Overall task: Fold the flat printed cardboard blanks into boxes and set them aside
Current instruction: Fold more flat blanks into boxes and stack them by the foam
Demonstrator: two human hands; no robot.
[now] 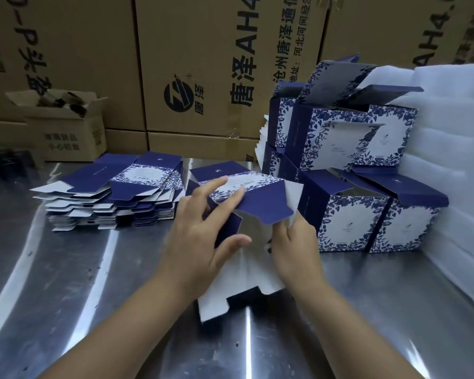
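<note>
Midway through a fold, a worker's left hand (200,242) lies with fingers spread and straight across the printed panel of a half-formed blue-and-white blank (260,203) at the centre of a steel table (93,283), while the right hand (293,250) pinches its white side flap. A stack of flat blanks (115,195) sits to the left; finished boxes (348,149) stand piled to the right against white foam sheets (449,119)

Half-folded blank (257,206), navy w/ blue-white floral print, white inside, sat tilted at centre of worktop (93,269), flaps open. Stack of flat blanks (115,192) lay fanned to its left. Folded boxes (348,222), lids open, stood stacked 2 high at right.
</note>
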